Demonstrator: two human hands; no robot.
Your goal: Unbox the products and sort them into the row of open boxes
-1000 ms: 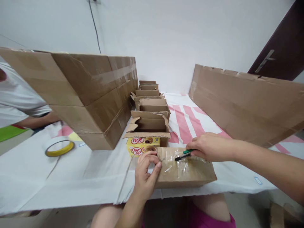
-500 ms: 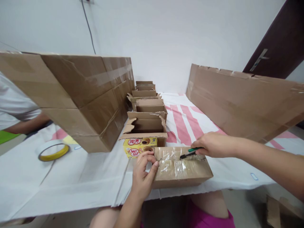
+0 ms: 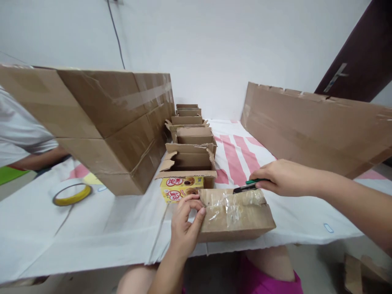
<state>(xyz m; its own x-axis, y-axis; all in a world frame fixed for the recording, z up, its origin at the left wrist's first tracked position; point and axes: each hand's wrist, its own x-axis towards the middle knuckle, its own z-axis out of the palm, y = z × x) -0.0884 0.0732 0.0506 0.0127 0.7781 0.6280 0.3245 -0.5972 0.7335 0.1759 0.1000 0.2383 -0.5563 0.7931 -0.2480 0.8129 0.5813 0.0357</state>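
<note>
Near the table's front edge lies a taped cardboard box (image 3: 237, 234), with shiny clear tape wrinkled over its top. My left hand (image 3: 187, 220) grips its left end, thumb and fingers bent at the corner. In my right hand (image 3: 274, 177) is a box cutter (image 3: 247, 188) with a green and black body, fingers closed around it. The cutter's front end is at the far edge of the box top; whether the blade touches the cardboard I cannot tell. Behind my left hand sit yellow printed packs (image 3: 171, 190), partly hidden by the hand and the box.
A row of open cardboard boxes (image 3: 192, 161) runs back to the wall. Stacked closed boxes (image 3: 119, 102) rise at left, with a tape roll (image 3: 72, 194) before them. A large cardboard panel (image 3: 306, 126) stands right. Another person's arm (image 3: 39, 159) shows far left.
My right hand with the box cutter has moved away from me, from over the box's top seam to its far edge. My left hand keeps its place on the box.
</note>
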